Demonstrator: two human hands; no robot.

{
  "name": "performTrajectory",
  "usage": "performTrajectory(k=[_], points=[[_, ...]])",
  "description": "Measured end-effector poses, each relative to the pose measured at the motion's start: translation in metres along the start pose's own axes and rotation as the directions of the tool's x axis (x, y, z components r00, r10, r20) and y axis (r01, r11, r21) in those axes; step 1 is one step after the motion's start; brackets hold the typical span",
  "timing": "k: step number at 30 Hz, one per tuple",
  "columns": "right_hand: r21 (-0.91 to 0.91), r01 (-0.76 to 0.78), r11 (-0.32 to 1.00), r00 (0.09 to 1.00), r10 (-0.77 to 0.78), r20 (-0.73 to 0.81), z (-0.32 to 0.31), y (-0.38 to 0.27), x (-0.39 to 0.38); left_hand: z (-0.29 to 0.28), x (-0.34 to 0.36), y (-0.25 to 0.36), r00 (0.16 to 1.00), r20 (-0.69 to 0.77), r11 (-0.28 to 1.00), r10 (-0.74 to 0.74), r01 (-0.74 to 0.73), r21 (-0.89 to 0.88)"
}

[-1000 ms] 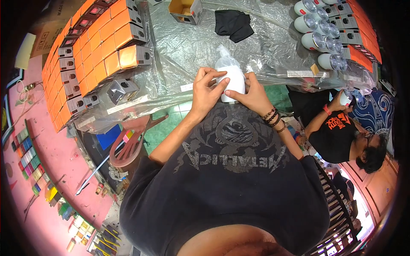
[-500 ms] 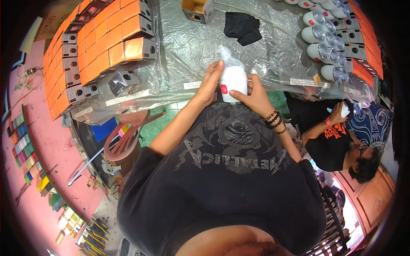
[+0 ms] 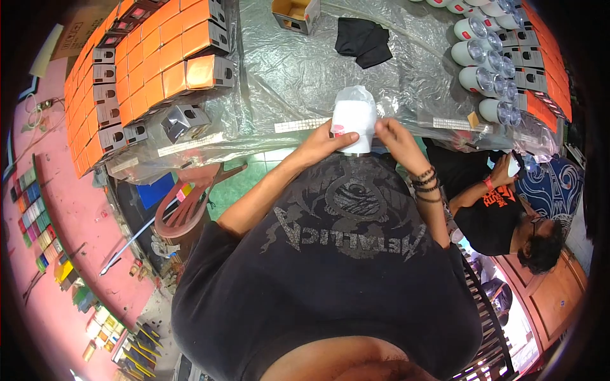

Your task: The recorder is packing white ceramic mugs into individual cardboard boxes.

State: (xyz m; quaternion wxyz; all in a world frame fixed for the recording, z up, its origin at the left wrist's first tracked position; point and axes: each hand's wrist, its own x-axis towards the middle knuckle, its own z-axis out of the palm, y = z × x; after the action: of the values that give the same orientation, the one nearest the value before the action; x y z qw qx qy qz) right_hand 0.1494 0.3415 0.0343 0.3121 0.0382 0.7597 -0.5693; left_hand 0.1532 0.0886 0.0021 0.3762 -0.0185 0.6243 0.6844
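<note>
A white tumbler [image 3: 356, 120] with a red label and a steel rim lies near my chest, its rim toward me. Thin clear plastic bag [image 3: 354, 94] covers its far end and lies close against it. My left hand [image 3: 321, 146] grips the tumbler from the left, thumb across its lower side near the rim. Close by the tumbler's right side, my right hand [image 3: 401, 145] has its fingers curled together. Whatever those fingertips pinch, if anything, is too small to make out.
Plastic sheeting [image 3: 279, 82] covers the table. Orange boxes [image 3: 152, 70] are stacked at left, beside a dark box [image 3: 183, 122]. A black cloth [image 3: 363, 42] and an open box [image 3: 295, 16] lie farther back. White tumblers [image 3: 470, 54] stand at right. A person [image 3: 502, 209] works there.
The plastic's raised tuft now lies flat over the tumbler's far end. My left hand has slid down toward the rim, and my right hand has come off the tumbler's side to the right.
</note>
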Motion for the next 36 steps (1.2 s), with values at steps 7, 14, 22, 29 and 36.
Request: performTrajectory(k=[7, 14, 22, 29, 36], points=[[0.405, -0.022, 0.914, 0.999, 0.009, 0.034, 0.028, -0.006, 0.023, -0.009, -0.011, 0.016, 0.985, 0.117, 0.988, -0.125, 0.113, 0.108], [0.301, 0.032, 0.953, 0.996, -0.056, 0.070, 0.027, -0.007, 0.020, -0.024, -0.016, 0.013, 0.987, 0.152, 0.966, -0.060, 0.019, 0.256], [0.149, 0.123, 0.981, 0.986, -0.139, 0.097, 0.035, 0.001, 0.031, -0.027, 0.033, 0.027, 0.993, -0.120, 0.996, -0.001, -0.010, -0.086], [0.202, -0.041, 0.979, 0.998, 0.033, 0.045, 0.035, 0.002, 0.024, -0.031, 0.043, 0.017, 0.969, -0.153, 0.910, -0.194, 0.120, -0.398], [-0.021, 0.145, 0.989, 0.963, -0.146, -0.226, 0.041, -0.004, 0.052, -0.018, 0.048, 0.016, 0.960, -0.246, 0.752, -0.136, -0.062, -0.656]])
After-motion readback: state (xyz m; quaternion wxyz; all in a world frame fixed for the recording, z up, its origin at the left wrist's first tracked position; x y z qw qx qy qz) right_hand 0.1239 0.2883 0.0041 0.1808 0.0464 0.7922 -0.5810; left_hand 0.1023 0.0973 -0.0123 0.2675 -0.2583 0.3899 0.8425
